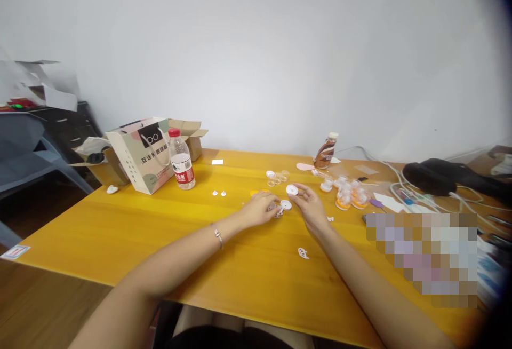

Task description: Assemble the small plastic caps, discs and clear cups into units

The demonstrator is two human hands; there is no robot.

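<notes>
Between thumb and fingers my right hand [311,206] pinches a white round plastic disc [292,190], raised a little off the table. My left hand [261,208] is closed low over the tabletop, its fingertips at some small white openwork pieces [279,212]; what exactly it grips is partly hidden. Close to those fingertips is a second white disc [285,205]. Yellow pieces [256,192] show just behind my left hand. Nearer to me lies a flat white cut-out piece [303,253], apart from both hands.
Clear rings [278,177] lie beyond my hands. Orange-and-clear round pieces [352,197] cluster to the right, near a brown drink bottle [326,151] and cables [396,178]. On the left stand a water bottle [182,162], a paper bag [140,159] and two small white parts [219,193].
</notes>
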